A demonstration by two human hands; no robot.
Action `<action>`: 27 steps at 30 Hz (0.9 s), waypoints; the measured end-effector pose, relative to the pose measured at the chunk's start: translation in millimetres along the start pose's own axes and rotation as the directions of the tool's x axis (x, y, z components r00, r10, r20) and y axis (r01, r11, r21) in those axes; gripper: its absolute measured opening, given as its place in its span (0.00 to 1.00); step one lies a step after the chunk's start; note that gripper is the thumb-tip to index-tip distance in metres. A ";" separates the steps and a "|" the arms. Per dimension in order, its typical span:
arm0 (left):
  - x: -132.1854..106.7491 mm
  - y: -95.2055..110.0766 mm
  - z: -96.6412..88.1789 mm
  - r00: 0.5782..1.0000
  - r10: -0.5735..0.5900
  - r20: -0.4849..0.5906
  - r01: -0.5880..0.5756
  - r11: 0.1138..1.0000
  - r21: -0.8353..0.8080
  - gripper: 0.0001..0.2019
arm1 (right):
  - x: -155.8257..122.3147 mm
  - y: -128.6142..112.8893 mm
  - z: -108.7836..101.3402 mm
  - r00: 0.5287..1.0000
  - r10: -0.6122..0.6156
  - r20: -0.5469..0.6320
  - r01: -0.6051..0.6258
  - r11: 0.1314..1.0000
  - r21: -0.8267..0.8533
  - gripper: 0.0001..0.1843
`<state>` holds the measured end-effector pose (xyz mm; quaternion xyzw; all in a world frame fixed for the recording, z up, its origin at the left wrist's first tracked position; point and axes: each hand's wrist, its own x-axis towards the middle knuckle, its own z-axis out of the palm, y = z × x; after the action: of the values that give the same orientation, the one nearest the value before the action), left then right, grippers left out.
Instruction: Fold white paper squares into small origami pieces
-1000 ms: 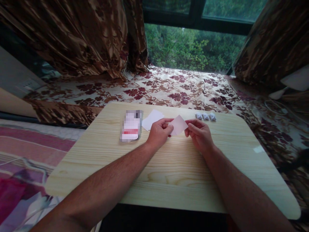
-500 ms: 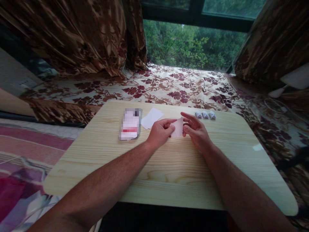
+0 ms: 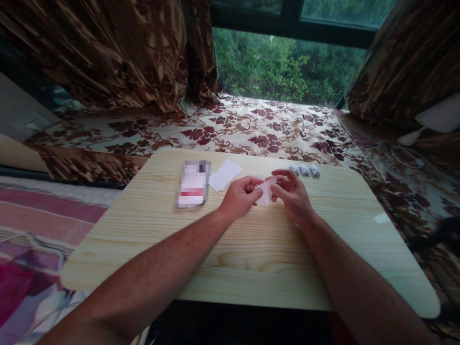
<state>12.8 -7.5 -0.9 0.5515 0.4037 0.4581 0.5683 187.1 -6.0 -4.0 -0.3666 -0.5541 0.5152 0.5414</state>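
Right hand (image 3: 293,197) has closed on paper (image 3: 265,191), folded pieces (image 3: 305,171) beyond.

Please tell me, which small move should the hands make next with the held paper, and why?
Probably, the right hand should press the paper along its bend to make a crease: the sheet looks bent rather than flat, the left hand grips its left side, and the right thumb already lies at its right edge.

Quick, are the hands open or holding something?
Left hand: closed, holding the paper.
Right hand: at the paper's other side; can't tell if it's closed.
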 end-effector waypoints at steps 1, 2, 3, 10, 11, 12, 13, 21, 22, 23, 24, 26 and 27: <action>-0.3 0.0 0.3 1.000 0.008 0.005 -0.008 1.000 -0.007 0.14 | 0.1 -0.2 0.2 1.000 0.006 -0.004 -0.006 1.000 0.005 0.21; -0.5 0.2 0.6 1.000 0.015 0.009 -0.015 1.000 -0.013 0.14 | 0.1 -0.4 0.4 1.000 0.012 -0.005 -0.012 1.000 0.008 0.21; -0.8 0.5 0.8 1.000 0.019 0.012 -0.018 1.000 -0.020 0.14 | 0.2 -0.5 0.7 1.000 0.016 -0.007 -0.016 1.000 0.010 0.22; -1.3 1.7 2.8 1.000 0.011 0.010 -0.011 0.999 -0.046 0.17 | 1.0 -0.3 4.4 0.998 0.050 -0.044 -0.049 0.999 0.023 0.28; -1.1 1.3 2.9 1.000 0.013 0.013 -0.013 0.999 -0.051 0.17 | 1.0 -0.5 5.1 0.997 0.054 -0.049 -0.052 0.998 0.027 0.28; -0.9 0.7 2.9 1.000 0.016 0.019 -0.015 0.999 -0.052 0.18 | 0.9 -0.8 5.7 0.997 0.057 -0.054 -0.055 0.998 0.031 0.28; -0.6 -0.1 2.7 1.000 0.019 0.024 -0.018 0.999 -0.045 0.18 | 0.8 -1.1 6.3 0.997 0.059 -0.059 -0.057 0.998 0.036 0.28; -0.9 -2.8 1.2 0.999 0.033 0.005 -0.034 0.996 0.083 0.19 | 0.3 -2.7 7.8 0.994 0.051 -0.093 -0.047 0.998 0.040 0.25; -1.1 -2.3 1.5 1.000 0.029 -0.002 -0.029 0.996 0.087 0.19 | 0.4 -2.8 7.9 0.994 0.050 -0.097 -0.048 0.998 0.029 0.25; -1.3 -1.9 1.7 1.000 0.025 -0.008 -0.025 0.996 0.088 0.19 | 0.4 -2.8 8.0 0.994 0.052 -0.100 -0.050 0.999 0.020 0.26; -1.4 -1.6 1.8 1.000 0.022 -0.011 -0.021 0.996 0.088 0.18 | 0.5 -2.8 8.1 0.993 0.053 -0.101 -0.052 0.999 0.014 0.25; -1.3 -1.4 1.9 1.000 0.019 -0.012 -0.017 0.996 0.088 0.18 | 0.6 -2.6 8.2 0.994 0.050 -0.100 -0.050 0.999 0.010 0.25; -1.3 -1.5 1.9 1.000 0.018 -0.010 -0.017 0.996 0.089 0.18 | 0.6 -2.5 8.2 0.994 0.047 -0.098 -0.046 0.999 0.010 0.25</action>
<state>14.4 -9.2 -2.3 0.5773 0.4219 0.4477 0.5370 179.4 -7.3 -0.5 -0.4022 -0.5162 0.5113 0.5571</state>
